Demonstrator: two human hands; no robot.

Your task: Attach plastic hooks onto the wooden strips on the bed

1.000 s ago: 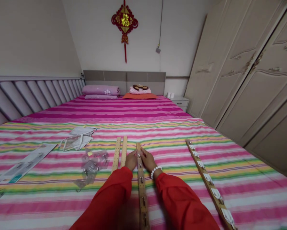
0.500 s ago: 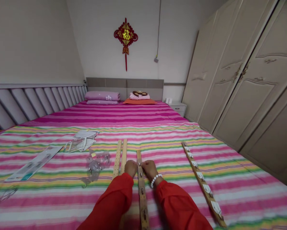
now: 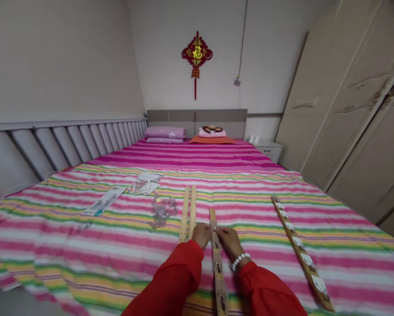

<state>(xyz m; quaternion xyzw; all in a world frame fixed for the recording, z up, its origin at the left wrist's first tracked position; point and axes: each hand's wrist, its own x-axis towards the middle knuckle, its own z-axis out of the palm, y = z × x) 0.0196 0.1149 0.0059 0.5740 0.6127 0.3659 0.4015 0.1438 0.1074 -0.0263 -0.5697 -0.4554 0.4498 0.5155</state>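
Observation:
A narrow wooden strip (image 3: 218,267) with holes and small metal fittings lies on the striped bed sheet (image 3: 265,210), running away from me. My left hand (image 3: 201,234) is closed at its left side near the far end. My right hand (image 3: 228,240), with a white bead bracelet at the wrist, is closed at its right side. Both pinch at a small fitting on the strip, too small to name. Both arms wear red sleeves.
Two bare wooden strips (image 3: 188,213) lie side by side left of my hands. A strip with white hooks (image 3: 300,250) lies to the right. Clear plastic bags (image 3: 162,210) and paper packaging (image 3: 104,201) lie on the left. A wardrobe (image 3: 355,109) stands right of the bed.
My view has turned left and dipped, so everything shifted right in the picture. Both hands stay on the middle strip, a little nearer to me along it.

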